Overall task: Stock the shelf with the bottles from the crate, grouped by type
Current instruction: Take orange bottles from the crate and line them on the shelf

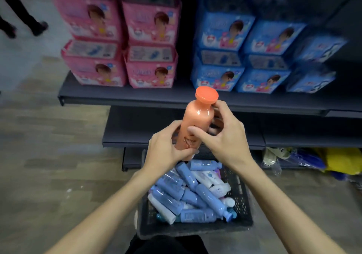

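An orange bottle (197, 116) with an orange cap stands upright in the air above the crate, in front of the shelf. My left hand (164, 149) grips its lower part, thumb across the front. My right hand (221, 134) wraps its middle from the right, thumb on the label. Below them the black plastic crate (242, 204) sits on the floor, holding several blue bottles (209, 197) and several white bottles (205, 178) lying jumbled. The dark shelf board (137, 124) behind the bottle is bare.
The upper shelf (117, 97) carries stacked pink packs (150, 67) on the left and blue packs (262, 57) on the right. Yellow and blue bags (337, 163) lie under the shelf at right. Another person's legs (23, 18) stand far left on the wooden floor.
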The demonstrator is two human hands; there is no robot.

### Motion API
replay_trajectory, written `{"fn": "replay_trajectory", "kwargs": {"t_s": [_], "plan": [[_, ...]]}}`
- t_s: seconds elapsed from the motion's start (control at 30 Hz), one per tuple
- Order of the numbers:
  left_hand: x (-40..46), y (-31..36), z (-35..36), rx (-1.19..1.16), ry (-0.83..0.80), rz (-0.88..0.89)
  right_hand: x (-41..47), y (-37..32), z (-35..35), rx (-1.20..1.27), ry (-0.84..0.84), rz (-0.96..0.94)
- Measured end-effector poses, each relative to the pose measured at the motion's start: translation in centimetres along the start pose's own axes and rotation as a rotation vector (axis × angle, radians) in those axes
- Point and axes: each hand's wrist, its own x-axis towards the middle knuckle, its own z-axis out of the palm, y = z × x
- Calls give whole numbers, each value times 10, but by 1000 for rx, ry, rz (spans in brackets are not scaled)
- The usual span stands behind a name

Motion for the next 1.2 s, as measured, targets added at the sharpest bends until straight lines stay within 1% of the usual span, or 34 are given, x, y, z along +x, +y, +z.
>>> {"fn": "replay_trajectory", "kwargs": {"t_s": [0.2,0.3,0.47,0.67,0.8,0.93,1.13,1.2], "plan": [[18,51,-53,-33,118,136,30,-77,-15,-50,4,-164],[25,82,-86,-1,198,215,45,-122,-22,-100,-1,-259],[35,134,-139,4,301,308,69,-193,-29,-80,23,-404],[45,188,-213,85,445,380,107,-278,-28,-39,5,-553],[55,215,-262,127,509,389,132,-327,-20,-23,8,-642],[72,226,-304,159,545,361,163,-362,2,-24,-5,-681],[103,212,-356,194,575,228,212,-379,51,-23,-35,-651],[113,205,-367,202,580,208,226,-380,66,-19,-38,-637]]}}
